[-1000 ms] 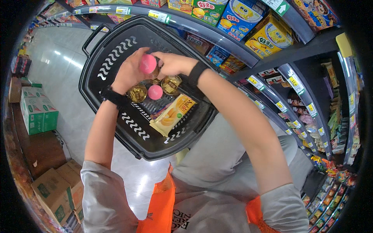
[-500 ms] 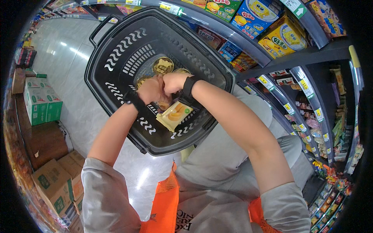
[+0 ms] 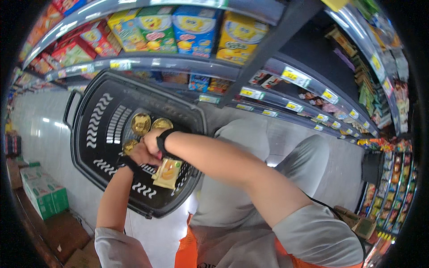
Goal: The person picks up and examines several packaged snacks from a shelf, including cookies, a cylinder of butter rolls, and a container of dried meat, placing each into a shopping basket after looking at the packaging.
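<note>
Gold-topped containers (image 3: 141,123) are standing in the black shopping basket (image 3: 100,149) near the left hand (image 3: 141,154) and right hand (image 3: 152,140), which are crowding close together by a mostly hidden pink item (image 3: 158,155); whether either is gripping it, I cannot tell. A yellow snack packet (image 3: 168,173) is lying just beside them.

This is a shop, a grocery aisle: beyond the black shopping basket (image 3: 99,149), long shelves (image 3: 192,66) carry bright cartoon-printed boxes (image 3: 241,38), with price labels (image 3: 120,65) along their fronts. Well right of the basket are close rows of colourful packets (image 3: 388,190); left of it, a green-and-white carton (image 3: 44,192) stands beside glossy pale floor (image 3: 49,143).
</note>
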A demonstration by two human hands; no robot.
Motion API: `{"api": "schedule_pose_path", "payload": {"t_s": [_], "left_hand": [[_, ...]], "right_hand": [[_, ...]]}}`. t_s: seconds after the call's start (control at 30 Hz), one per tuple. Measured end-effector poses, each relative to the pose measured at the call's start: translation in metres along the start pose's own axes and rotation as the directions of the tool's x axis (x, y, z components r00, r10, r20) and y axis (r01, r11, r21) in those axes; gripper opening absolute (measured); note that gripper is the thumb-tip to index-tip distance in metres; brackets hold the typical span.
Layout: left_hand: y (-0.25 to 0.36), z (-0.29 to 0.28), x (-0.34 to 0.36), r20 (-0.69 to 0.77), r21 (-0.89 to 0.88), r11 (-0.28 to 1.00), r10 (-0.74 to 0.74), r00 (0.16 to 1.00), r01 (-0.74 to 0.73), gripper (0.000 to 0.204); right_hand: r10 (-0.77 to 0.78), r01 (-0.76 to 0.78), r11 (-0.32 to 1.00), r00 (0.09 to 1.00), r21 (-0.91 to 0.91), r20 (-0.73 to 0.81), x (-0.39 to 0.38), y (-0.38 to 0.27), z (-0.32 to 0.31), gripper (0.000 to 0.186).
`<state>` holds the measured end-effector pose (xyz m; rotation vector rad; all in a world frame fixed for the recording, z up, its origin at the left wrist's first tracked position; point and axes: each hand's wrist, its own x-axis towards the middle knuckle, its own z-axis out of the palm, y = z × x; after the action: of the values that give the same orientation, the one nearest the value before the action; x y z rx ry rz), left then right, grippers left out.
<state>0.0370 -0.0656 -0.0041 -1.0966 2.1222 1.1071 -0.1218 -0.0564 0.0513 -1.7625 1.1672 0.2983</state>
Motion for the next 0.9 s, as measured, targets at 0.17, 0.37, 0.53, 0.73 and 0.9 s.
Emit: {"api": "schedule_pose_path", "payload": {"t_s": [0.17,0.37,0.53,0.73,0.9], "left_hand": [[-0.026,-0.007,-0.018,0.062,0.324,0.928,0.174,0.983,-0.185,0.086],[0.011,-0.015,-0.034,0.008,0.537,0.841,-0.081,0.997,0.064,0.120],[-0.002,0.001,-0.025,-0.071,0.478,0.872,-0.077,0.994,0.102,0.122],[0.003,0.022,-0.008,-0.151,0.459,0.849,-0.217,0.964,0.263,0.059],[-0.010,0.040,0.020,-0.270,0.620,0.716,-0.189,0.944,0.321,0.035]], "right_hand": [[-0.058,0.040,0.994,0.981,-0.101,-0.185,0.001,-0.015,0.010,0.030],[-0.053,0.057,0.977,0.998,-0.203,0.026,-0.011,0.012,0.003,0.025],[-0.106,0.091,0.971,0.993,-0.220,-0.058,-0.050,-0.001,-0.009,0.028],[-0.074,0.065,0.987,0.996,-0.148,-0.052,-0.065,-0.010,-0.020,0.032],[-0.201,0.186,0.978,0.965,-0.098,-0.168,-0.062,0.015,-0.022,0.039]]}}
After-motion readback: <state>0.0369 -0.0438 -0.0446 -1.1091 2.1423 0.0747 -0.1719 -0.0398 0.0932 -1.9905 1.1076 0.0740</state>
